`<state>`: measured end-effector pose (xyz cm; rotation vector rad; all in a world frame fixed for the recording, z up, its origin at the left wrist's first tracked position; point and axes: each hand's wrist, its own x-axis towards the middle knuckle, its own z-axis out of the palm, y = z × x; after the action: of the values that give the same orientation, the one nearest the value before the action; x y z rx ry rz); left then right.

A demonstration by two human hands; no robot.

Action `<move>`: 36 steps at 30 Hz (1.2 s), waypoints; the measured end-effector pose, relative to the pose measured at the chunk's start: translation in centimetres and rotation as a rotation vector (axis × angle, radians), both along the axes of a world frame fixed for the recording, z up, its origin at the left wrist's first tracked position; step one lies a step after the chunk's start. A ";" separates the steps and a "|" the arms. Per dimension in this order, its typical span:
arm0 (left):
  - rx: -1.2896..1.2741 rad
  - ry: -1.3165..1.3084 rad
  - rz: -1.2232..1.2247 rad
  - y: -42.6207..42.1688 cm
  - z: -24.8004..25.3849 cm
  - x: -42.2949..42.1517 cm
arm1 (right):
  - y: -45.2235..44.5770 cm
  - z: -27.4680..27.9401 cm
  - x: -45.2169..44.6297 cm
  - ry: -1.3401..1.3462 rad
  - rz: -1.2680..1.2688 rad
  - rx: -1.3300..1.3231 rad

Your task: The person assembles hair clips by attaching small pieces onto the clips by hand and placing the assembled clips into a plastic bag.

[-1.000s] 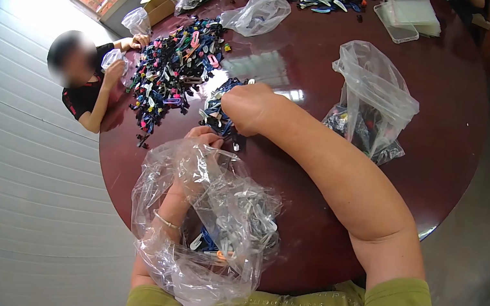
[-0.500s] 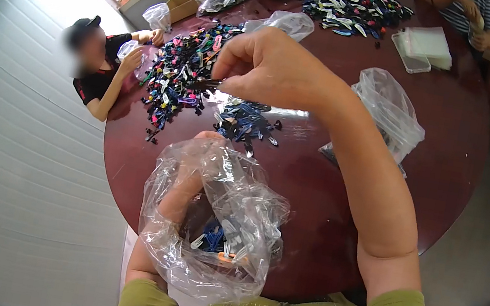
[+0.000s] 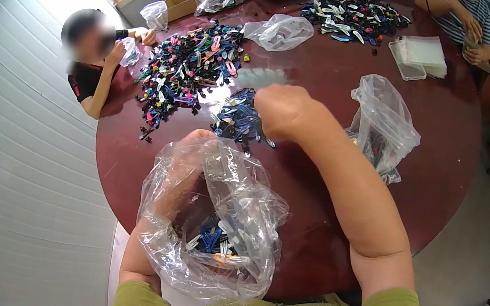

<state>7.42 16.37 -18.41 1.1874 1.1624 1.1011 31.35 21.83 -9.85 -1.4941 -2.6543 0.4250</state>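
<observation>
My left hand (image 3: 194,144) is behind and partly inside a large clear plastic bag (image 3: 240,178), its fingers closed on the upper rim, and I see the forearm through the film. Blue, white and orange hair clips (image 3: 213,239) lie inside the bag. My right hand (image 3: 285,113) hovers at the right edge of a small pile of blue snap hair clips (image 3: 239,116). It is curled into a fist shape with the fingertips turned away, so what they hold, if anything, is hidden.
A big mixed heap of hair clips (image 3: 193,58) spreads left of the small pile; another heap (image 3: 351,14) lies at the back. Clear bags (image 3: 279,31) and a second filled bag (image 3: 384,125) rest on the round table (image 3: 323,232). Two people (image 3: 92,70) sit across from me.
My right hand has moved down and to the right, from above the big heap to the small blue pile. The dark clips in its fingers no longer show. My left hand stays at the bag.
</observation>
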 end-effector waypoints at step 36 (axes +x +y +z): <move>0.034 -0.279 0.003 0.5 0.7 -1.4 | 1.4 -3.2 -1.8 0.151 -0.062 0.123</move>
<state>6.06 16.88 -17.73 1.0195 0.9340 1.2484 29.56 23.24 -13.04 -1.4433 -2.4642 0.3487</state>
